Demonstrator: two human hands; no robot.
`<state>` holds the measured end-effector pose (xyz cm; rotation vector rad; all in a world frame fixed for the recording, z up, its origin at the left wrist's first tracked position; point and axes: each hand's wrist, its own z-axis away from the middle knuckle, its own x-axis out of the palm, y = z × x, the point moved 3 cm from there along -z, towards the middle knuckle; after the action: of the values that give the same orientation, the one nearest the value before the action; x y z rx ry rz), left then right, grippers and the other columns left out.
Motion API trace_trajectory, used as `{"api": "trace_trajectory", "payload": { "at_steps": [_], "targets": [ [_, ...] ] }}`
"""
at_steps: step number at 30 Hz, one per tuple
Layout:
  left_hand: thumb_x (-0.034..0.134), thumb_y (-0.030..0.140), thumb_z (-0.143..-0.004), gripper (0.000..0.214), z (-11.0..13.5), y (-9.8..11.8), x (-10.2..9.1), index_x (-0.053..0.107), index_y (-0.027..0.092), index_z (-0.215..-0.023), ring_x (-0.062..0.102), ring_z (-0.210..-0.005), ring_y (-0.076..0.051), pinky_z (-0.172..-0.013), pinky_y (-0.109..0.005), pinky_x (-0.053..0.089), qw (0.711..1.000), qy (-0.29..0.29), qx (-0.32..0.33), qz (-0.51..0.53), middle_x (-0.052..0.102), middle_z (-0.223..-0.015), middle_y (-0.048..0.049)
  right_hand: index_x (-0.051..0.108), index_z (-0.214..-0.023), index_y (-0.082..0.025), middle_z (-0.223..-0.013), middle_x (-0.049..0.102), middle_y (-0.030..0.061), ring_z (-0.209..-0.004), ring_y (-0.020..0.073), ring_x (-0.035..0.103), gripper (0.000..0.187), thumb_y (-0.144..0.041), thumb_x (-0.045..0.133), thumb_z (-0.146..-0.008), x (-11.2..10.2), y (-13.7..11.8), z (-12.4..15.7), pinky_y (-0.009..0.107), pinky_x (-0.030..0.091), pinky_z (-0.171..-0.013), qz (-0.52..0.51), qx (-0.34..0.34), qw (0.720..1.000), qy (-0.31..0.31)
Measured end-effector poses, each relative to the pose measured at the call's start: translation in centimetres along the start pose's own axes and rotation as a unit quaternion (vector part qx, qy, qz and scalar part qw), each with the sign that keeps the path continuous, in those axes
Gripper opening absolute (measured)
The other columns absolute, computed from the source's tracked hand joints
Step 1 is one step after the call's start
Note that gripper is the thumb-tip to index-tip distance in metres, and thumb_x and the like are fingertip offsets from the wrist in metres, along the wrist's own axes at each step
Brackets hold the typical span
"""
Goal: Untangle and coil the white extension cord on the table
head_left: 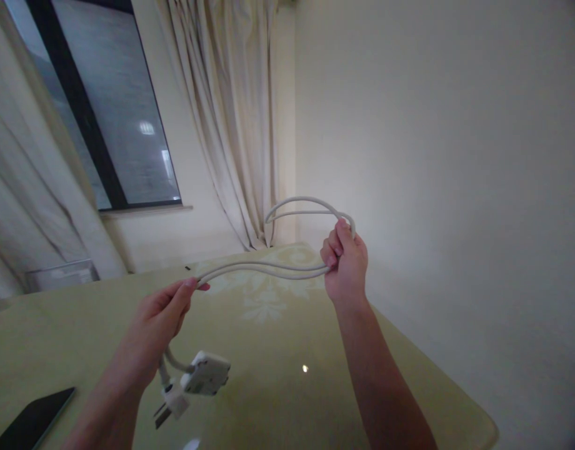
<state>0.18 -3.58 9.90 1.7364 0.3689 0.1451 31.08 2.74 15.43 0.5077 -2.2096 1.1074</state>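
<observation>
A pale grey power cord (264,269), doubled into two strands, stretches between my hands above the table. My left hand (163,315) pinches both strands between thumb and fingers. Below it dangle the cord's two ends: a white plug (175,400) with metal prongs and a flat white block (207,374) that looks like a power strip or socket. My right hand (346,259) is wrapped in a fist round the doubled cord farther right. From the top of that fist, the folded end of the cord loops out to the left.
The table (259,412) has a greenish top with a pale flower pattern. A dark flat device (34,419) lies at its left front. Behind are curtains (231,125), a window (114,106) and a framed clear object (62,275). A bare wall (437,156) borders the right side.
</observation>
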Motion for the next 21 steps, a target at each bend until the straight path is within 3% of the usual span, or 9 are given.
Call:
{"api": "trace_trajectory", "payload": {
  "at_steps": [4,7,9,11,13,15,21],
  "targets": [
    [0.081,0.064,-0.073,0.052,-0.4,0.2,-1.7,0.075,0.015,-0.087,0.027,-0.050,-0.004,-0.040,-0.013,0.020,0.996,0.050,0.002,0.067,0.035,-0.063,0.0068,0.047,-0.075,-0.021,-0.055,0.027,-0.0130,-0.042,0.0044,0.027,0.040,-0.040,0.081,-0.086,-1.7,0.4,-1.7,0.017,0.029,-0.041,-0.078,0.078,0.993,0.031],
    [0.082,0.050,-0.077,0.036,-0.8,0.2,-2.7,0.075,0.015,-0.086,0.020,-0.046,-0.003,-0.035,-0.012,0.019,0.981,0.071,-0.040,0.174,0.028,-0.060,0.0087,0.053,-0.079,-0.020,-0.053,0.031,-0.0139,-0.042,0.0032,0.032,0.028,-0.026,0.078,-0.089,-2.8,1.2,-2.7,0.014,0.034,-0.044,-0.141,0.138,0.978,0.063],
    [0.074,0.039,-0.088,0.023,-1.0,0.4,-3.1,0.074,0.016,-0.087,0.016,-0.044,-0.003,-0.033,-0.011,0.019,0.967,0.085,-0.067,0.231,0.024,-0.058,0.0093,0.051,-0.078,-0.019,-0.052,0.034,-0.0136,-0.043,0.0026,0.035,0.026,-0.019,0.074,-0.090,-3.4,1.7,-3.1,0.012,0.037,-0.045,-0.169,0.167,0.968,0.080],
    [0.057,0.029,-0.100,0.024,-1.0,0.7,-3.3,0.073,0.017,-0.088,0.014,-0.042,-0.004,-0.032,-0.010,0.020,0.950,0.102,-0.095,0.278,0.022,-0.055,0.0087,0.047,-0.074,-0.019,-0.052,0.037,-0.0131,-0.043,0.0019,0.037,0.030,-0.014,0.071,-0.090,-3.9,2.0,-3.5,0.011,0.038,-0.046,-0.186,0.177,0.962,0.095],
    [0.040,0.021,-0.105,0.036,-0.9,1.0,-3.4,0.071,0.017,-0.088,0.015,-0.040,-0.004,-0.031,-0.010,0.021,0.934,0.118,-0.124,0.315,0.024,-0.051,0.0075,0.043,-0.071,-0.020,-0.052,0.037,-0.0129,-0.043,0.0014,0.037,0.034,-0.012,0.070,-0.090,-4.4,2.1,-3.8,0.011,0.037,-0.046,-0.191,0.174,0.961,0.100],
    [0.034,0.018,-0.107,0.040,-0.7,1.2,-3.5,0.069,0.017,-0.088,0.017,-0.039,-0.004,-0.031,-0.008,0.023,0.923,0.128,-0.133,0.338,0.026,-0.049,0.0071,0.041,-0.070,-0.020,-0.052,0.038,-0.0128,-0.042,0.0013,0.036,0.036,-0.014,0.072,-0.088,-4.8,2.0,-4.1,0.012,0.036,-0.045,-0.172,0.161,0.967,0.095],
    [0.046,0.021,-0.105,0.028,-1.2,0.4,-3.9,0.071,0.013,-0.095,0.019,-0.038,-0.003,-0.030,-0.009,0.025,0.930,0.104,-0.091,0.342,0.027,-0.051,0.0093,0.041,-0.075,-0.023,-0.053,0.031,-0.0150,-0.040,0.0037,0.021,0.046,-0.033,0.087,-0.076,-4.6,1.2,-3.9,0.017,0.021,-0.037,-0.030,0.015,0.996,0.087]
  ]
}}
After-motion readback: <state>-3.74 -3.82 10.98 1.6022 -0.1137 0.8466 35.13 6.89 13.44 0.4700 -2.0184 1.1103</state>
